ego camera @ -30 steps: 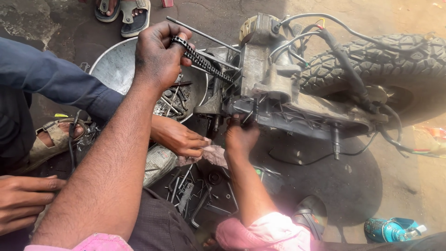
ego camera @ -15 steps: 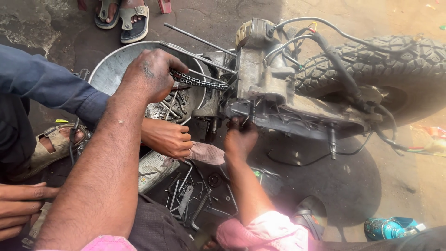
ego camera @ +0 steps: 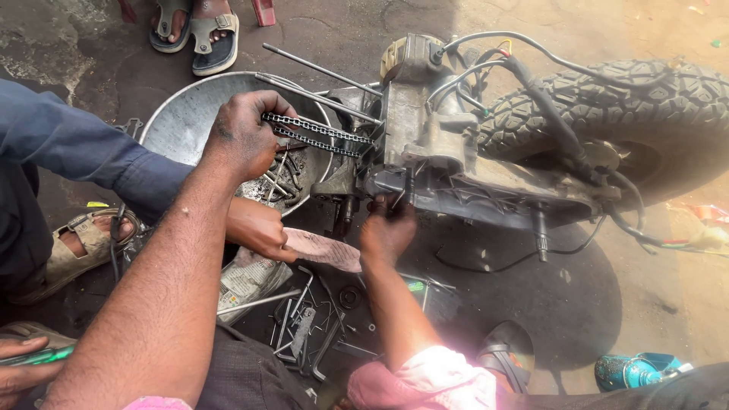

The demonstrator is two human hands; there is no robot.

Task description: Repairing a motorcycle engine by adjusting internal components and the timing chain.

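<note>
The left hand (ego camera: 244, 137) is gripping the chain (ego camera: 319, 134), fist closed. The right hand (ego camera: 387, 228) is pinching a part under the engine (ego camera: 433, 152), fingers closed.

I am seeing a dark grey chain (ego camera: 319, 135) with a bumpy link pattern. The engine (ego camera: 425, 144) is looking dull grey and greasy. The tyre (ego camera: 630, 106) is showing black, blocky knobs. The round pan (ego camera: 178, 125) is shining silver. A sleeve (ego camera: 76, 148) beside me is looking blue. The rag (ego camera: 323, 249) is looking pinkish and dirty. A bottle (ego camera: 634, 372) is glowing teal.
</note>
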